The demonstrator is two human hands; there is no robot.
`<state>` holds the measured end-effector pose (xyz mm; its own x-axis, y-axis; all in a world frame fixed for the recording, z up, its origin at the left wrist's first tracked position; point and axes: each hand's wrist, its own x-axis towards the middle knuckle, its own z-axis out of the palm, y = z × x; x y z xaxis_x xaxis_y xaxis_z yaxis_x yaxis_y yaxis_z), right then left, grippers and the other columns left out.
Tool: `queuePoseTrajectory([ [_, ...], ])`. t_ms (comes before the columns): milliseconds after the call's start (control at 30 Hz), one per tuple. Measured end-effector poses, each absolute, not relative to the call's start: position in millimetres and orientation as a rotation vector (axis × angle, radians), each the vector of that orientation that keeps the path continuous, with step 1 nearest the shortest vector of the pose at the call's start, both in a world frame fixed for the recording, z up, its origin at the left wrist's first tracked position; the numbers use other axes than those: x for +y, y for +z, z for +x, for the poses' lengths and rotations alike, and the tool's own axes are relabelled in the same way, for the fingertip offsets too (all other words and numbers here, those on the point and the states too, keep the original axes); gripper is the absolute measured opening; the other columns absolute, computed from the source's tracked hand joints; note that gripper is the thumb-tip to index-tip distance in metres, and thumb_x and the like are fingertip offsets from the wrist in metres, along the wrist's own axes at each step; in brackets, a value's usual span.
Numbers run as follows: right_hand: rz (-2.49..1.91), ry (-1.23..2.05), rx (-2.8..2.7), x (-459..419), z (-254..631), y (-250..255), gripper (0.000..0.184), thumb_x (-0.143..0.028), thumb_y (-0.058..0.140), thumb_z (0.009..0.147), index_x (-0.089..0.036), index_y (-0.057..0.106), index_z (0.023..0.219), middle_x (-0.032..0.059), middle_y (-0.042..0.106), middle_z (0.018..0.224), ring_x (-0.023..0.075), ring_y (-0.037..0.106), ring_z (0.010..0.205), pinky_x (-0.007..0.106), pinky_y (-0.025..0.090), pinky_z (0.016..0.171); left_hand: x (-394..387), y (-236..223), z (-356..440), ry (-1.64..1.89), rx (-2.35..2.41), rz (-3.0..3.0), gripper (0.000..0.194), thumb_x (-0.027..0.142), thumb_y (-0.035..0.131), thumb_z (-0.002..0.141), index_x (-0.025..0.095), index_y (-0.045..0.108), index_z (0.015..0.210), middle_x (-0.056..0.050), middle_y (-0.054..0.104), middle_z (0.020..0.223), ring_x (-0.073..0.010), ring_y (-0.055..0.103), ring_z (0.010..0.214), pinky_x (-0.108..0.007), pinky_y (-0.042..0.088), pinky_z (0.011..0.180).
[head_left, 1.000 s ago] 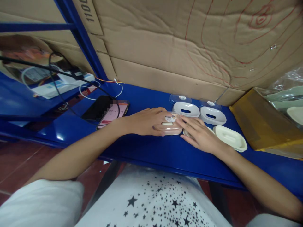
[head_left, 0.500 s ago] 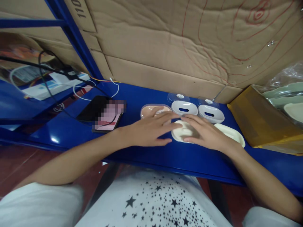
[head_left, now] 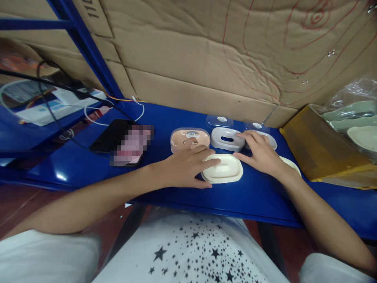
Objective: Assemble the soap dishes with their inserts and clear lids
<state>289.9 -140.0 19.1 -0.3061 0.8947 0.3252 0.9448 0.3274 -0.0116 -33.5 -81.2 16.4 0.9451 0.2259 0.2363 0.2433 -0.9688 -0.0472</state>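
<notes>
A cream oval dish-like piece (head_left: 225,169) with a raised middle lies near the table's front. Over its left end is my left hand (head_left: 188,167), fingers spread, with a fingertip on the piece and the thumb at its near left edge. Behind it sits a white oval lid-like piece (head_left: 219,143) with a dark slot. My right hand (head_left: 260,153) has its fingertips at that white piece's right end, thumb apart and lower. A second white piece (head_left: 272,141) and another cream piece (head_left: 291,163) are partly hidden by my right hand and wrist.
A peach oval box (head_left: 175,139) under a clear cover stands left of the white piece. Two clear covers (head_left: 213,122) lie at the back. A phone (head_left: 129,145) rests at left near cables. A taped carton (head_left: 309,145) holding wrapped pieces borders the right, cardboard (head_left: 191,78) the back.
My right hand has moved from above the cream piece to the white slotted piece's right end, uncovering the cream piece. My left hand has shifted slightly down and left.
</notes>
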Motion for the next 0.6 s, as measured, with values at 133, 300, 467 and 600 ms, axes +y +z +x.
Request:
queuePoseTrajectory([
  [133, -1.751, -0.253, -2.313, -137, 292, 13, 0.081, -0.074, 0.043, 0.107, -0.021, 0.037, 0.168, 0.0249, 0.042, 0.173, 0.0445, 0.043, 0.159, 0.069, 0.037, 0.123, -77, 13, -34, -0.310, -0.435, -3.046, 0.074, 0.062, 0.073, 0.099, 0.019, 0.055, 0.156, -0.018, 0.065, 0.153, -0.0383, 0.060, 0.140, -0.057, 0.041, 0.120],
  [300, -1.792, -0.211, -2.272, -134, 294, 10, 0.073, -0.072, 0.043, 0.107, -0.022, 0.046, 0.161, 0.0229, 0.063, 0.153, 0.0443, 0.057, 0.145, 0.069, 0.039, 0.119, -74, 15, -35, -0.284, -0.477, -3.074, 0.057, 0.045, 0.075, 0.096, 0.021, 0.062, 0.146, -0.014, 0.067, 0.149, -0.0351, 0.061, 0.139, -0.054, 0.039, 0.122],
  [467, -1.779, -0.126, -2.290, -133, 292, 7, 0.078, -0.073, 0.041, 0.108, -0.023, 0.038, 0.166, 0.0248, 0.038, 0.175, 0.0444, 0.036, 0.163, 0.073, 0.029, 0.124, -75, 15, -34, -0.292, -0.488, -3.093, 0.069, 0.064, 0.073, 0.098, 0.021, 0.058, 0.150, -0.016, 0.066, 0.150, -0.0374, 0.059, 0.140, -0.057, 0.035, 0.125],
  [600, -1.759, -0.013, -2.234, -126, 297, 3, 0.076, -0.073, 0.045, 0.107, -0.029, 0.034, 0.169, 0.0204, 0.050, 0.170, 0.0434, 0.046, 0.157, 0.074, 0.031, 0.122, -76, 15, -35, -0.277, -0.513, -3.141, 0.064, 0.054, 0.072, 0.102, 0.020, 0.055, 0.153, -0.016, 0.066, 0.149, -0.0360, 0.059, 0.141, -0.055, 0.033, 0.127],
])
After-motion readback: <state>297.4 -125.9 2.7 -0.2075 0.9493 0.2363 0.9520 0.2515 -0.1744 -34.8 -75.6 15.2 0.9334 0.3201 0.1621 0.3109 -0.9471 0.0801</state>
